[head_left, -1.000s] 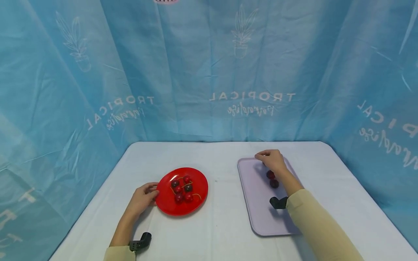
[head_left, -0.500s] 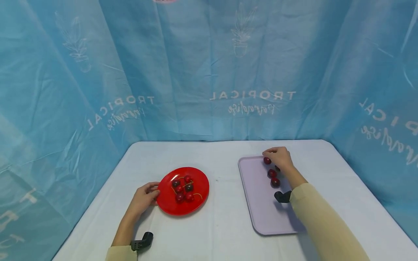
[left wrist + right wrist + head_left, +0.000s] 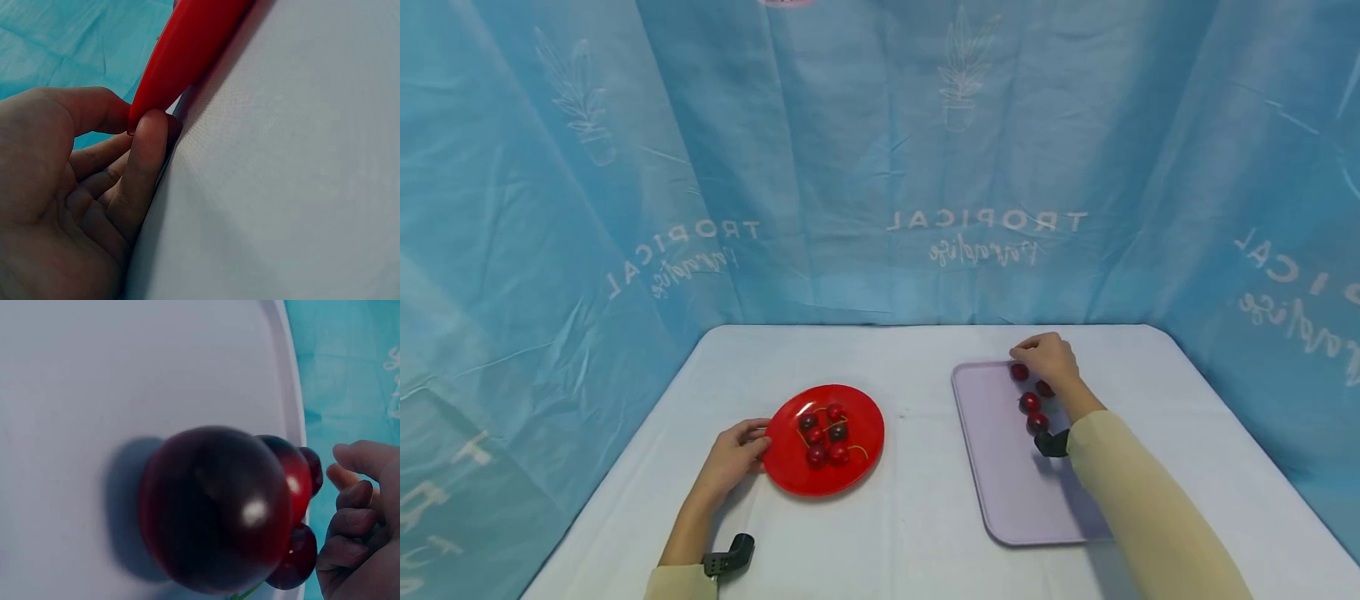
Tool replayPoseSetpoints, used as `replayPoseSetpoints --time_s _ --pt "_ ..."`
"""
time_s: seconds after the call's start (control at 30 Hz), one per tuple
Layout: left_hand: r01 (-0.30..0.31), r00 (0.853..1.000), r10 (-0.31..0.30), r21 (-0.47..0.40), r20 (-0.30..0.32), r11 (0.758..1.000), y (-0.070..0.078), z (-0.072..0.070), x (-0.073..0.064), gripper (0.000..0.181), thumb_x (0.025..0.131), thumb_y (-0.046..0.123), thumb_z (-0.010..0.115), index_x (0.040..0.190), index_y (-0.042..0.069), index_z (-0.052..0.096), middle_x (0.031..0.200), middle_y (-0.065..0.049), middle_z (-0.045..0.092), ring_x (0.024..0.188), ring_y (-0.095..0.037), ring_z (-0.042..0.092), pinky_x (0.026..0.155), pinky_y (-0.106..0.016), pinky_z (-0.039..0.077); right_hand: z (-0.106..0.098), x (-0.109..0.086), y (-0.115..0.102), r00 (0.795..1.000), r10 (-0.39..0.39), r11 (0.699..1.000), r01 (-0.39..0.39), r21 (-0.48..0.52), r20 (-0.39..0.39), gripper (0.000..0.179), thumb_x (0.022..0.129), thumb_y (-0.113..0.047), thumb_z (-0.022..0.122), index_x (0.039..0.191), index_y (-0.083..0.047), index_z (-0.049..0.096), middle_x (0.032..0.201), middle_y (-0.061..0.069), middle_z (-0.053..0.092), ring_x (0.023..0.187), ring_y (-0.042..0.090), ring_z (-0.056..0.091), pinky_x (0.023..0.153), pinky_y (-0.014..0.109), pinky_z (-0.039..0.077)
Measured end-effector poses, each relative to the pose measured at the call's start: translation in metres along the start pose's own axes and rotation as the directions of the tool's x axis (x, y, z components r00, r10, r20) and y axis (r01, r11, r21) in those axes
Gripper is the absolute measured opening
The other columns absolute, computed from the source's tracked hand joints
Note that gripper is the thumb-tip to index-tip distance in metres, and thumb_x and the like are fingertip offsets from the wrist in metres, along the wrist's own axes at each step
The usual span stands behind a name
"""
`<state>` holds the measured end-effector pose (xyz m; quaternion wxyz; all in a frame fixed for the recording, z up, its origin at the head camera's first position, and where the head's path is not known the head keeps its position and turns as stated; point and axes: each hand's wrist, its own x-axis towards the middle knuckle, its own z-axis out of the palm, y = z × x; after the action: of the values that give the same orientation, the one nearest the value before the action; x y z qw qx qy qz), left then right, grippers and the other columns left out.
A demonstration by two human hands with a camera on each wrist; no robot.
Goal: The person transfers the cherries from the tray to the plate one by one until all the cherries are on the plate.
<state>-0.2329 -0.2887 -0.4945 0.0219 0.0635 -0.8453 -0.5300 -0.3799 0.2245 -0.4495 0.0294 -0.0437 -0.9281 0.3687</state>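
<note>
My left hand [image 3: 730, 458] pinches the left rim of a round red plate [image 3: 861, 425]; in the left wrist view the thumb is on one side of the rim and a finger [image 3: 145, 140] on the other. Several dark red cherries, some with stems, lie in the middle of the plate. My right hand [image 3: 1049, 360] is over the far edge of a pale lilac tray [image 3: 1015, 492], thumb and forefinger pinching at the farthest cherry [image 3: 1019, 372]. Nearer me on the tray lie more cherries, one [image 3: 1029, 403] beside another [image 3: 1037, 423]. A large dark cherry [image 3: 212, 509] fills the right wrist view's foreground.
A white cloth [image 3: 917, 517] covers the table. Blue printed curtains [image 3: 865, 167] hang behind it and along both sides. Each wrist wears a black camera strap, the left one [image 3: 730, 557] close over the cloth.
My right hand has shifted a little right along the tray's far edge, and the farthest cherry has come into sight under its fingers. My left hand and the plate stay as they were.
</note>
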Motion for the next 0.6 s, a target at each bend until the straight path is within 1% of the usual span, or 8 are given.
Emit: replayPoseSetpoints --time_s 0.1,0.2,0.37,0.47,0.6 --pt "0.011 1.0 -0.011 0.002 -0.002 1.0 -0.001 0.0 0.001 0.04 0.092 0.015 0.06 0.129 0.003 0.055 0.114 -0.015 0.061 0.079 -0.021 0.064 0.066 -0.031 0.057 0.003 0.002 0.002 1.0 0.01 1.0 -0.009 -0.029 0.008 0.038 0.089 -0.033 0.062 0.107 -0.001 0.07 0.103 0.017 0.066 0.095 0.033 0.057 0.077 0.047 0.048" --pt "0.023 1.0 -0.023 -0.003 -0.004 1.0 0.0 0.001 0.001 0.039 0.092 0.014 0.059 0.129 0.004 0.055 0.113 -0.015 0.061 0.079 -0.022 0.064 0.066 -0.031 0.057 0.005 0.005 0.006 1.0 0.003 0.999 -0.002 -0.05 0.013 0.039 0.088 -0.034 0.062 0.107 -0.002 0.07 0.102 0.017 0.065 0.091 0.032 0.057 0.073 0.045 0.048" --pt "0.019 1.0 -0.019 0.004 -0.001 1.0 0.002 0.002 -0.001 0.039 0.092 0.015 0.06 0.129 0.004 0.056 0.113 -0.014 0.062 0.081 -0.022 0.064 0.068 -0.03 0.057 0.007 0.008 0.012 1.0 0.006 0.998 -0.004 -0.063 0.02 0.04 0.087 -0.035 0.063 0.107 -0.001 0.07 0.099 0.016 0.067 0.085 0.029 0.058 0.067 0.04 0.048" --pt "0.014 1.0 -0.014 0.011 -0.001 1.0 0.003 0.002 -0.001 0.038 0.092 0.016 0.06 0.128 0.004 0.056 0.113 -0.014 0.062 0.083 -0.022 0.063 0.068 -0.03 0.057 0.008 0.008 0.015 0.999 0.021 0.998 -0.02 -0.057 0.027 0.041 0.086 -0.036 0.063 0.106 -0.001 0.071 0.098 0.015 0.067 0.084 0.028 0.058 0.067 0.039 0.048" --pt "0.013 1.0 -0.013 0.014 -0.013 1.0 0.002 0.001 0.0 0.037 0.092 0.015 0.059 0.128 0.004 0.056 0.112 -0.014 0.062 0.083 -0.022 0.063 0.068 -0.03 0.057 0.009 0.01 0.015 0.998 0.031 0.999 -0.03 -0.037 0.046 0.041 0.086 -0.036 0.063 0.108 -0.001 0.07 0.101 0.017 0.066 0.088 0.031 0.057 0.07 0.042 0.049"
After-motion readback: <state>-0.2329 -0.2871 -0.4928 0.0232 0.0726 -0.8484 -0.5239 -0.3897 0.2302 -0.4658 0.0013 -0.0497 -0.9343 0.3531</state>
